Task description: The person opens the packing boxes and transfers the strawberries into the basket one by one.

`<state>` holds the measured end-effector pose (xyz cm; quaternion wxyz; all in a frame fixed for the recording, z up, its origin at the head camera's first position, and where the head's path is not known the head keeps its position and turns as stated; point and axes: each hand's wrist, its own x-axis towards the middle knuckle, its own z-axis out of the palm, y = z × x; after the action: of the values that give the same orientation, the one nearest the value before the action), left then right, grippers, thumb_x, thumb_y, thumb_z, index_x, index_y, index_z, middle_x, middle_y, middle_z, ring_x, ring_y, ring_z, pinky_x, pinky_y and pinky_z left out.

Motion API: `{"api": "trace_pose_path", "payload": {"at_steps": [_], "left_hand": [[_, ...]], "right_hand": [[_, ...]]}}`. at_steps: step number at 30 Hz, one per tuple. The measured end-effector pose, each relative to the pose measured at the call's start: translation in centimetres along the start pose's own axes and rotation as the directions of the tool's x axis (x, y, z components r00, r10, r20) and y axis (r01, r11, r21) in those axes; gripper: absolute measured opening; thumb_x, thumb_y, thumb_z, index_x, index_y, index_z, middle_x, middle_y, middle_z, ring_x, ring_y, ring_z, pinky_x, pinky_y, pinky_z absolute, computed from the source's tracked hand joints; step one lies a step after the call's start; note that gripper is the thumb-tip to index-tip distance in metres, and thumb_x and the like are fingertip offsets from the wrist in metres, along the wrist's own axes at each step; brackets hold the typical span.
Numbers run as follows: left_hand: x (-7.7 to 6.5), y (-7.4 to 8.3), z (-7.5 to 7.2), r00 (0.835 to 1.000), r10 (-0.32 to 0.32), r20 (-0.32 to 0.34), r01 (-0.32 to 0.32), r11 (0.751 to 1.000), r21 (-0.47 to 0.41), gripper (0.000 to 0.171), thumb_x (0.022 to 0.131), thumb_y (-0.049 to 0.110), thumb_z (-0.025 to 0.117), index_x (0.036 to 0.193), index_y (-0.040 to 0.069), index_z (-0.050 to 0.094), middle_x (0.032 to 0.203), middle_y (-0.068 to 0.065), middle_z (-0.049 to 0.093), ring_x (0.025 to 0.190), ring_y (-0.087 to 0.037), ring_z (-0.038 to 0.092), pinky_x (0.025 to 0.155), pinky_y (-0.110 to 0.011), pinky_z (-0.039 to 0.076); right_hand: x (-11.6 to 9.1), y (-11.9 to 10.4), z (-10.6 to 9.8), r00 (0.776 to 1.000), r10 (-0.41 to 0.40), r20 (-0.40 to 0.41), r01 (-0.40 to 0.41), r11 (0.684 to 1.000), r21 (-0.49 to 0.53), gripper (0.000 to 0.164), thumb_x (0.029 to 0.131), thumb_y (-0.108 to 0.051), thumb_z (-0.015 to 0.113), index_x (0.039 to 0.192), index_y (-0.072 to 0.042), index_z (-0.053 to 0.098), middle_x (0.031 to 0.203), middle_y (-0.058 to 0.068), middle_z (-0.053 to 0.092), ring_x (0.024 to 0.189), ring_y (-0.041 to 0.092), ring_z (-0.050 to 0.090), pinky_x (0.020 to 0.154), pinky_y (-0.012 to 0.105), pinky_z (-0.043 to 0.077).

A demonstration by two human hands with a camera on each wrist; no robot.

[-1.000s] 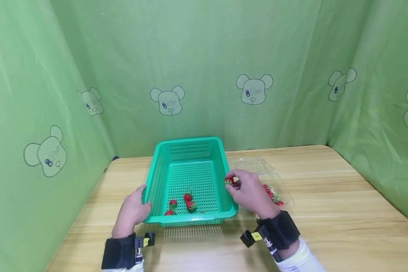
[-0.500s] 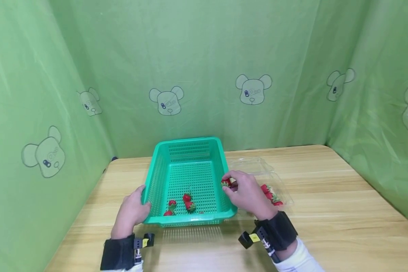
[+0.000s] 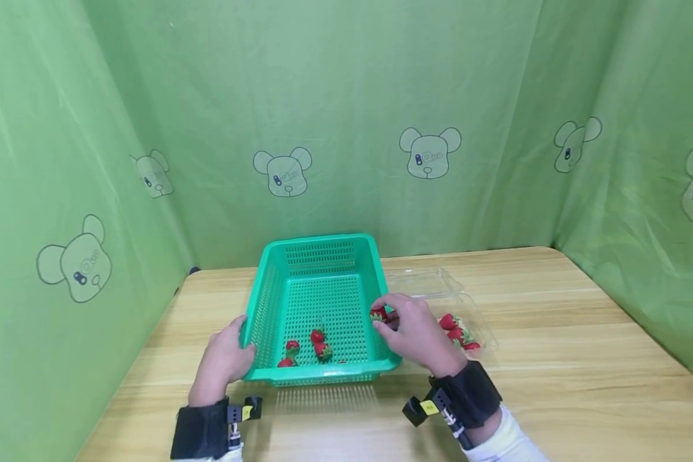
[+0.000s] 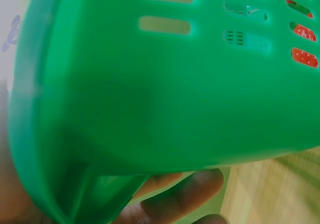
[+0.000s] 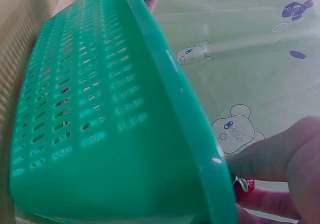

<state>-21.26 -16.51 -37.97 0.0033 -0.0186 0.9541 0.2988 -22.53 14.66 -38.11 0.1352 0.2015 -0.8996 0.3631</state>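
A green plastic basket [image 3: 271,256] with slotted walls stands on the table, several strawberries [image 3: 321,350] lying near its front side. My left hand [image 3: 224,356] grips the basket's left rim; in the left wrist view its fingers [image 4: 185,194] curl beneath the edge. Between thumb and fingers my right hand [image 3: 418,330] pinches a strawberry [image 3: 378,314] just over the basket's right rim. The right wrist view shows that strawberry [image 5: 243,188] partly hidden behind the rim and the fingers.
Right of the basket lies a clear plastic box [image 3: 476,321], its lid [image 3: 421,282] folded back. Several strawberries [image 3: 456,335] are inside, partly behind my right hand. A green curtain [image 3: 346,96] surrounds the wooden table [image 3: 583,333].
My right hand has moved slightly left with the strawberry, from beside the right rim to over it. More strawberries in the clear box show now. The left hand keeps its grip on the basket.
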Motion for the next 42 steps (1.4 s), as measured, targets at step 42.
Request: {"api": "trace_pose_path", "payload": {"at_steps": [42], "left_hand": [[0.1,-0.2,0.1,1.000,-0.021,0.000,0.021,1.000,0.002,0.061,0.089,0.009,0.054,0.143,-0.006,0.030,0.129,-0.035,0.050,0.089,-0.033,0.056,0.063,-0.037,0.048]], "right_hand": [[-0.3,-0.2,1.7,0.989,-0.144,0.040,0.145,0.989,-0.019,0.018,0.085,-0.010,0.069,0.103,-0.010,0.068,0.091,0.002,0.069,0.068,0.006,0.060,0.063,0.026,0.055]]}}
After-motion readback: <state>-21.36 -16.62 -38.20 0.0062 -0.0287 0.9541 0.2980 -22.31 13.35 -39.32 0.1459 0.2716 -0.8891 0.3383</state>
